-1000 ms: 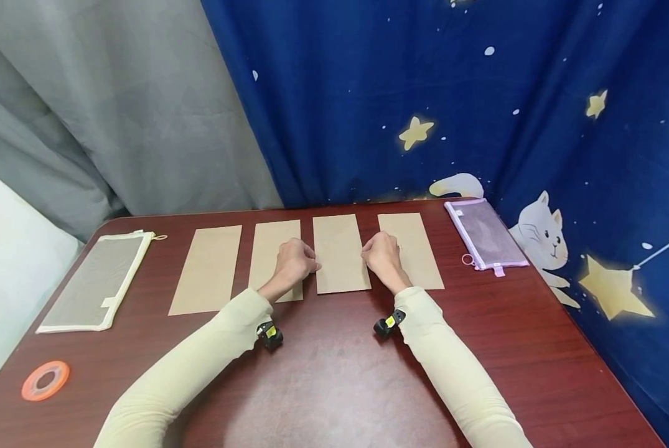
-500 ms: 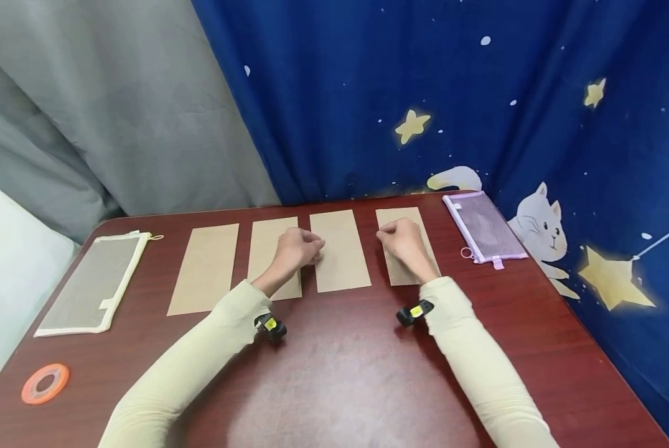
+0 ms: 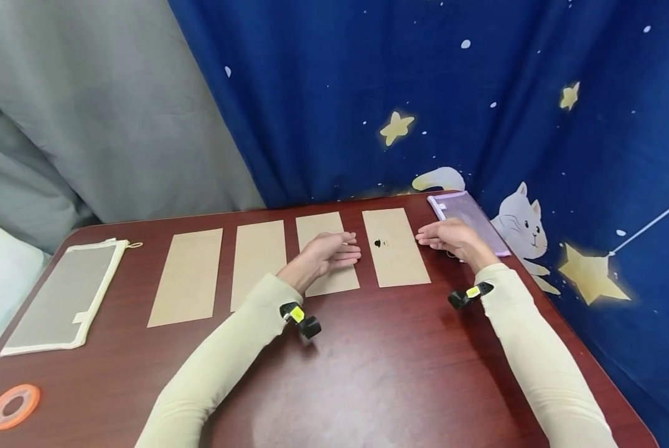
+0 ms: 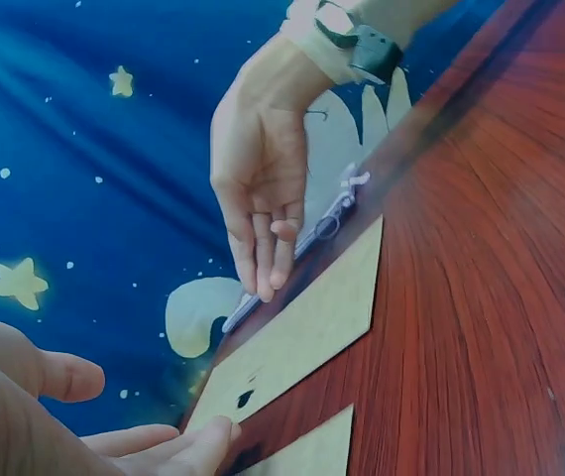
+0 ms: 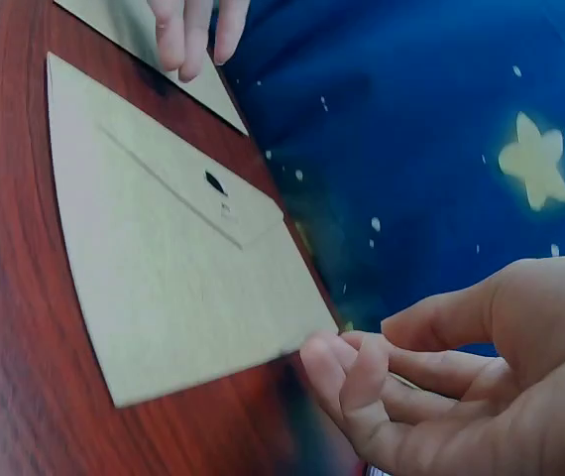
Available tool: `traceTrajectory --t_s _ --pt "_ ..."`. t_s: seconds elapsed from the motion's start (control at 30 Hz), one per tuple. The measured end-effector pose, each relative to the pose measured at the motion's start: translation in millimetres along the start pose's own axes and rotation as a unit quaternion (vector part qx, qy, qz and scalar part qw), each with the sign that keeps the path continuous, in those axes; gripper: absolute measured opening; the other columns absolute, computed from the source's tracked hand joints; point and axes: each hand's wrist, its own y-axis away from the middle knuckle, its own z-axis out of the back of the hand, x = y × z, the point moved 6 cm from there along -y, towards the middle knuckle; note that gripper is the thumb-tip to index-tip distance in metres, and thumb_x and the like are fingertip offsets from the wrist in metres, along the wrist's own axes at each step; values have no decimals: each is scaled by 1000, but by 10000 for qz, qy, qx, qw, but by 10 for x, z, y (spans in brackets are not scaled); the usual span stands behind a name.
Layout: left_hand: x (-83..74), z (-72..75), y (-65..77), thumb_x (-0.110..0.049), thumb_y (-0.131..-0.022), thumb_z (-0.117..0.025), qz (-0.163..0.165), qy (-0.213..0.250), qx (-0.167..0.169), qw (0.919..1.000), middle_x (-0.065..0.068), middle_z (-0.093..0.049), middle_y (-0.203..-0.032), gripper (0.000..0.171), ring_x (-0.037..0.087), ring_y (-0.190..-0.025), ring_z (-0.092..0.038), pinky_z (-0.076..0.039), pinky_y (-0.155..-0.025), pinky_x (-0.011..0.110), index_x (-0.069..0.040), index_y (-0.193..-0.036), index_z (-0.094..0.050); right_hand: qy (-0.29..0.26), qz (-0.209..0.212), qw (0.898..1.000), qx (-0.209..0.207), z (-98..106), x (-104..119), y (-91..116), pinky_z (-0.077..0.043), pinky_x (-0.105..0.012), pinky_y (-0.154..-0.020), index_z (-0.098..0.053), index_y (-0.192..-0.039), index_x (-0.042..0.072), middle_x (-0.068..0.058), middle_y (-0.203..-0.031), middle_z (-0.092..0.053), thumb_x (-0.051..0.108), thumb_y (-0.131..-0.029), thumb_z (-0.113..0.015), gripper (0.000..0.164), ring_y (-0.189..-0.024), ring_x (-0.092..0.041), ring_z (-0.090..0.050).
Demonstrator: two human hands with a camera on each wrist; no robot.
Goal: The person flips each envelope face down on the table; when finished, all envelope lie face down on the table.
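Note:
In the head view, several tan paper envelopes lie in a row on the table. The rightmost envelope [image 3: 396,261] bears a small black print, and the right wrist view shows its flap. My left hand [image 3: 328,252] is over the third envelope [image 3: 317,225] from the left, fingers extended toward the printed one and holding nothing. Just past the printed envelope's right edge is my right hand [image 3: 452,238], empty, its fingers pointing left. It partly covers a purple mesh zip pouch [image 3: 471,208]. Two more envelopes, a second [image 3: 258,255] and a leftmost one [image 3: 188,274], lie untouched.
A white-edged mesh zip pouch [image 3: 60,292] lies at the table's left side. Nearer the front left is an orange ring-shaped roll [image 3: 27,404]. Grey and blue curtains [image 3: 312,93] hang right behind the table's back edge.
My right hand has moved right, from the gap beside the third envelope, across the printed one to its right side. My left hand has moved right over the third envelope, and its fingers have straightened.

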Motion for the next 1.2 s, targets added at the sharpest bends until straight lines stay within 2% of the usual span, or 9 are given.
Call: traceTrajectory --t_s 0.13,0.43,0.6,0.83,1.03,1.2 --pt "32 -84 -105 -19 -106 -51 145 298 19 9994 27 -52 -146 45 37 -135 -55 -49 -112 40 4 -145 -49 -326 -282 9988 237 70 -84 1 -52 -7 -63 -33 -146 -19 5 -85 -75 1 -105 -44 47 -79 -2 -73" --pt "-39 -138 -272 -22 -107 -47 317 695 67 9971 30 -47 -149 48 37 -141 -49 -43 -119 41 4 -147 -45 -429 -473 9972 402 91 -76 -51 -53 -7 -66 -32 -147 -19 -1 -89 -76 3 -107 -40 46 -82 -8 -75" --pt "-56 -180 -283 -23 -107 -47 400 670 81 9969 29 -45 -151 50 36 -142 -47 -42 -119 41 5 -148 -42 -452 -634 9959 457 63 -64 -44 -51 -8 -64 -32 -148 -17 -4 -93 -76 3 -107 -38 47 -84 -9 -75" --pt "-42 -237 -289 -23 -105 -50 308 494 27 9983 29 -45 -150 53 36 -141 -47 -43 -118 42 6 -148 -39 -734 -850 9936 131 16 -65 -47 -52 -7 -59 -43 -139 -10 -5 -85 -75 6 -105 -47 38 -78 -10 -75" --pt "-21 -227 -300 -21 -104 -53 336 675 -180 9970 32 -45 -148 53 38 -139 -49 -44 -117 39 8 -146 -42 -742 -905 9931 79 -25 -93 -49 -53 -8 -59 -44 -140 -10 -5 -82 -74 4 -104 -49 40 -75 -10 -74" --pt "-21 -252 -312 -17 -105 -51 404 894 -110 9951 30 -42 -150 51 36 -142 -46 -42 -119 38 10 -146 -41 -610 -756 9952 70 -14 -101 -52 -55 -9 -62 -46 -138 -14 0 -78 -73 2 -104 -48 38 -72 -6 -71"
